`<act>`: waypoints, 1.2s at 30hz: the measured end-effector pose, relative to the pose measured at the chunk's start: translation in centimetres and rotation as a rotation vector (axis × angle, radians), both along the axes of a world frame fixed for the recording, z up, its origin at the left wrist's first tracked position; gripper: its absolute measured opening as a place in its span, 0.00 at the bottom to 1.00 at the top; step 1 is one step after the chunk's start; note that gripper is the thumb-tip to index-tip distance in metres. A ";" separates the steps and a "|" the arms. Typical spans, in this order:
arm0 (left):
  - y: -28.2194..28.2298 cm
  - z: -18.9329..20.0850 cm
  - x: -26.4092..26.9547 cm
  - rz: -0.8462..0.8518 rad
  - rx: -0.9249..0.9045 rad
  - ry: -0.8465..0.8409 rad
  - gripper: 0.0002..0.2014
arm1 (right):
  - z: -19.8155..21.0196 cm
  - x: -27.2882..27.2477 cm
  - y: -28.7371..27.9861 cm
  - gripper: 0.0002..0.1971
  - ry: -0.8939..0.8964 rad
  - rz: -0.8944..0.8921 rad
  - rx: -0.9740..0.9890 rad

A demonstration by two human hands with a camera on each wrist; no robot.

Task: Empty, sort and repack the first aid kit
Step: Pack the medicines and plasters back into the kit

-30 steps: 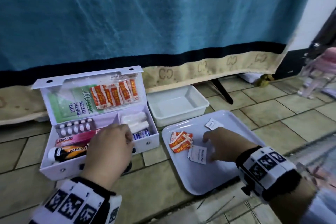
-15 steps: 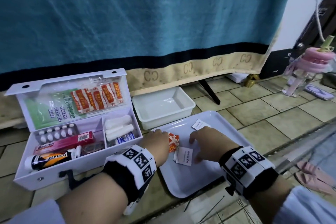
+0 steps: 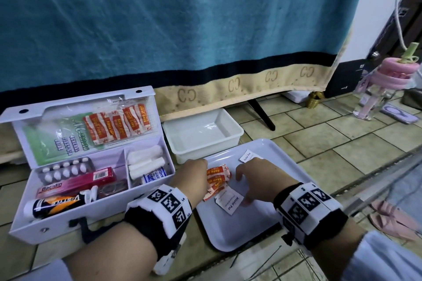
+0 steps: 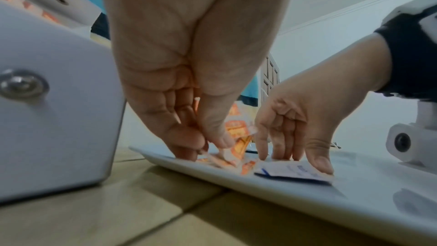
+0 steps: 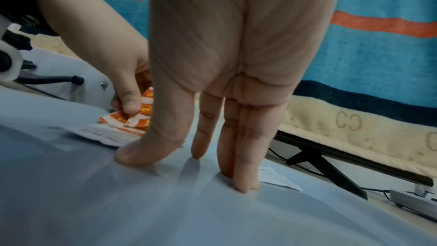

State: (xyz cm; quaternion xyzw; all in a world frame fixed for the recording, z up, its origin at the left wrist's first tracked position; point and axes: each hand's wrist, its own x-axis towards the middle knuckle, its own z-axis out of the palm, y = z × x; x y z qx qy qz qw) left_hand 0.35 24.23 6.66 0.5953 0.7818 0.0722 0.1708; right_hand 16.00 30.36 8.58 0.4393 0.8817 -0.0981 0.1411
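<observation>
White metal forms the first aid kit (image 3: pixel 91 219), which stands open on the tiled floor (image 3: pixel 342 143) at the left, its lid (image 3: pixel 77 107) tipped back. Behind the lid's clear pocket a strip of orange plasters (image 3: pixel 118 126) and a green-printed packet (image 3: pixel 61 143) are kept. In the left compartment a blister of white pills (image 3: pixel 66 170), a pink Bacidin box (image 3: pixel 75 182) and a black and orange tube (image 3: pixel 54 206) are packed; in the right one, white gauze rolls (image 3: pixel 146 162) lie above a bandage packet (image 3: pixel 154 177). Just beside the kit a white tub (image 3: pixel 203 141) is set, and in front of it a pale tray (image 3: pixel 228 235). On the tray a crumpled bundle of orange plaster wrappers (image 3: pixel 217 180) is pinched between thumb and fingertips of the left hand (image 3: pixel 194 178). An alcohol pad sachet (image 3: pixel 229 201) is pressed flat by the thumb of the right hand (image 3: pixel 258 180), whose straight fingers (image 5: pixel 243 156) touch the tray. A second sachet (image 3: pixel 249 157) lies beyond them.
</observation>
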 end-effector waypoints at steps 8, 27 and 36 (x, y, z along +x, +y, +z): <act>-0.5 0.8 -0.3 -0.007 0.077 0.039 0.11 | 0.1 -0.3 -0.2 0.34 -0.009 0.003 -0.011; -10.2 6.7 -9.0 0.322 0.358 -0.408 0.09 | 6.7 -11.9 -3.8 0.10 0.890 0.045 -0.303; -15.7 7.1 -23.3 0.420 0.240 -0.105 0.23 | 7.7 -24.6 -6.3 0.13 0.998 0.118 -0.296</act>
